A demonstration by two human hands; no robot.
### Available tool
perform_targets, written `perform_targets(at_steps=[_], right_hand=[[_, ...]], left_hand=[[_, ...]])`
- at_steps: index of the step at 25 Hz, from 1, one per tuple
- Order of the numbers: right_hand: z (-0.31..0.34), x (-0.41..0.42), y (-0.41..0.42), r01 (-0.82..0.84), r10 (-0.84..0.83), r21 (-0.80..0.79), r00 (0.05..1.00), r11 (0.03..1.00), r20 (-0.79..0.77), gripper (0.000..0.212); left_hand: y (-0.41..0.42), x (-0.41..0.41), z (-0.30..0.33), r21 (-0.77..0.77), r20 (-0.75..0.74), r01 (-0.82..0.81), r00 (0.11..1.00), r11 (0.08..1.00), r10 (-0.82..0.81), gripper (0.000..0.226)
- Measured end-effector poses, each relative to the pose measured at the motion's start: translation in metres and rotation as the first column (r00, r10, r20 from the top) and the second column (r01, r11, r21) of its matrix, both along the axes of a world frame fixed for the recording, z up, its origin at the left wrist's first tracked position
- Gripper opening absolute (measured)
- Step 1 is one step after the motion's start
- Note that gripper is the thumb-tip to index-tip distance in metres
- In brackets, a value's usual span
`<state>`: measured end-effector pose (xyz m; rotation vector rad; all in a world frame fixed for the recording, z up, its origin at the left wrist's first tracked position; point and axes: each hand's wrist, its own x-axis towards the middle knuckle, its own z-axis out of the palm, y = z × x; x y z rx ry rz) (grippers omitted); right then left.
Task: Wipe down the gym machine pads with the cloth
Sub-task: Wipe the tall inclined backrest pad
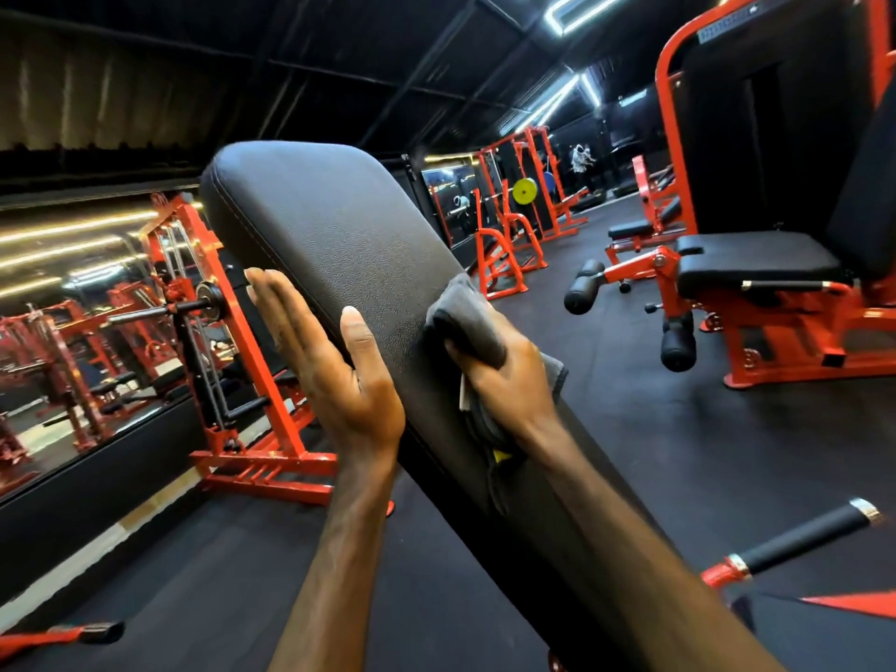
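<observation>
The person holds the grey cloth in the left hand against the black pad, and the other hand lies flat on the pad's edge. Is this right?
Not quite. The head view shows the grey cloth gripped in the right hand, not the left. It is the left hand that lies flat, fingers straight, on the edge of the black pad. The rest is correct.

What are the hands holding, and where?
The right hand holds the grey cloth bunched at its middle, against the black pad. The left hand holds nothing; it rests flat on the pad's side.

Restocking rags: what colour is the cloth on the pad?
Dark grey cloth, held in the right hand; head view.
</observation>
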<state>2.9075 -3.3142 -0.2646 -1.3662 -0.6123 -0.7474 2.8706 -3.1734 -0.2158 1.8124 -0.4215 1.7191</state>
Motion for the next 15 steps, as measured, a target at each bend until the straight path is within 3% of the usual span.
perform_targets(at_steps=[2, 4, 7, 10, 12, 15], right_hand=[[0.004, 0.005, -0.001, -0.020, 0.024, -0.038, 0.993, 0.999, 0.115, 0.059], [0.029, 0.029, -0.004, 0.015, -0.004, -0.081, 0.992, 0.997, 0.126, 0.057], [0.039, 0.064, -0.009, 0.079, -0.079, -0.012, 0.996, 0.997, -0.045, 0.055], [0.001, 0.043, -0.014, 0.140, -0.128, 0.039, 0.965, 0.989, -0.227, 0.051], [-0.019, 0.025, -0.013, 0.089, -0.090, -0.015, 0.988, 0.996, -0.122, 0.064], [-0.008, 0.037, -0.013, 0.018, -0.018, -0.029, 1.000, 0.999, -0.004, 0.063]], left_hand=[[0.001, 0.002, -0.001, 0.001, -0.002, 0.006, 1.000, 1.000, -0.006, 0.066], [0.003, 0.002, 0.000, 0.009, 0.001, 0.006, 1.000, 1.000, -0.006, 0.065], [0.004, 0.002, 0.000, 0.001, -0.001, -0.014, 1.000, 1.000, 0.014, 0.064], [0.001, 0.001, 0.000, -0.015, -0.023, -0.016, 1.000, 1.000, 0.016, 0.064], [-0.001, -0.003, 0.001, -0.010, -0.002, -0.004, 1.000, 1.000, 0.004, 0.064], [-0.002, 0.000, -0.007, -0.030, 0.002, -0.034, 0.999, 0.999, 0.034, 0.063]])
